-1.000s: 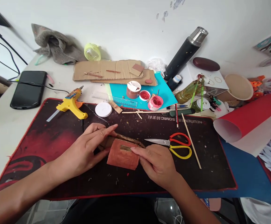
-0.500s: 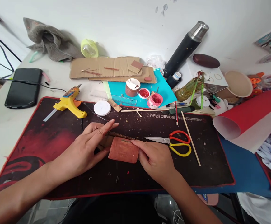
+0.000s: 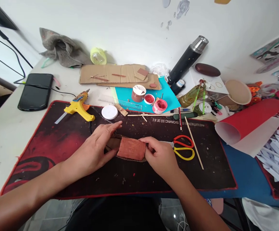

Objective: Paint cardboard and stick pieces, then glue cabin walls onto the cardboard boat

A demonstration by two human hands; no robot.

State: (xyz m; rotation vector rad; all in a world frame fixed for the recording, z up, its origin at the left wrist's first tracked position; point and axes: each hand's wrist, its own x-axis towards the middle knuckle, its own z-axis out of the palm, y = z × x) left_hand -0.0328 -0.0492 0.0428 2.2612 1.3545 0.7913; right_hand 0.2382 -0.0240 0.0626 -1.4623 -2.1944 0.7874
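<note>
A reddish-brown painted cardboard piece (image 3: pixel 132 148) lies over a longer brown cardboard part (image 3: pixel 113 143), whose corrugated edges show above and below it. My left hand (image 3: pixel 98 144) grips the left end of the brown part, thumb in front and fingers behind. At the right edge of the painted piece, my right hand (image 3: pixel 160 155) pinches it between thumb and curled fingers. Just behind the right hand lie scissors (image 3: pixel 184 147) with one red and one yellow handle, their blades mostly hidden by the hand.
A yellow glue gun (image 3: pixel 79 109) rests on the dark desk mat (image 3: pixel 163 179) at left, near a phone (image 3: pixel 35 91). Open red paint pots (image 3: pixel 160 106) and cardboard sheets (image 3: pixel 117 72) are at the back. A thin wooden stick (image 3: pixel 194 142) and rolled red paper (image 3: pixel 247 120) lie at right.
The painted piece now lies more level over the brown cardboard, whose lower edge shows. My right hand's grip has shifted from its top right corner to its right edge. The view has turned slightly.
</note>
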